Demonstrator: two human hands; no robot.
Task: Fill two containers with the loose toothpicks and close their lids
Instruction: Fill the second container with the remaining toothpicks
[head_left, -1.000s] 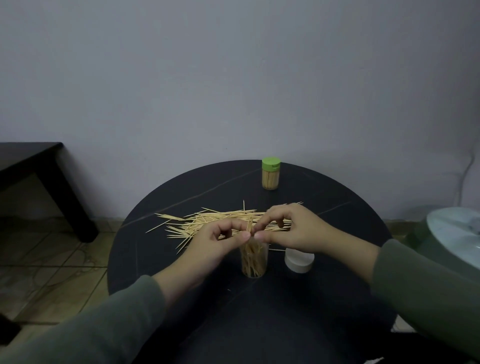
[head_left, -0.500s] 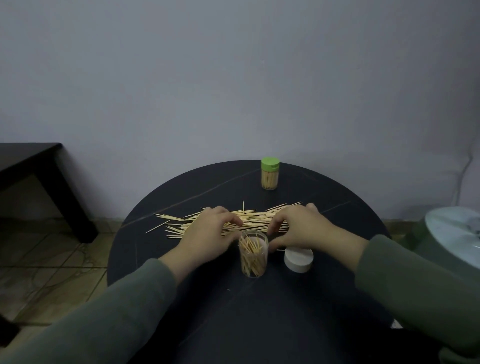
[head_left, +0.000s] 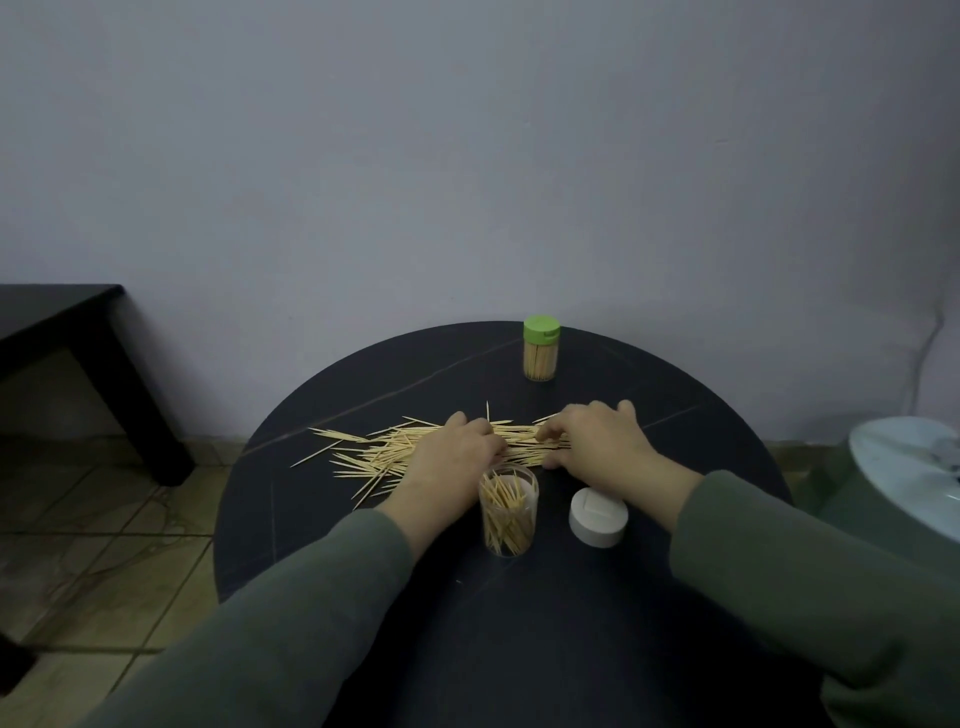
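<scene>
— What are we working on, biggest thing first?

— The round black table (head_left: 675, 415). Across its middle lies the pile of loose toothpicks (head_left: 374, 449), its long axis running left to right, most sticks lying along that same line with their tips out to the sides. At the far edge stands the green-lidded container (head_left: 541, 356), full and capped, so we judge one of the two done.

— And the second?

— The clear open container (head_left: 508, 510) stands upright just in front of the pile, partly filled, sticks leaning on end inside. Its white lid (head_left: 598, 516) sits just to its right, off.

— Our hands?

— Both rest on the pile, beyond the container. Our left hand (head_left: 454, 449) covers the middle, fingers curled down onto the sticks; our right hand (head_left: 597, 436) is on the right end, fingers bent and touching them. Whether either has pinched a bunch we cannot tell.

— So the next move?

— We judge it turns on tipping a flat bunch upright and drawing it back towards us; the left hand is nearer the mouth.
</scene>
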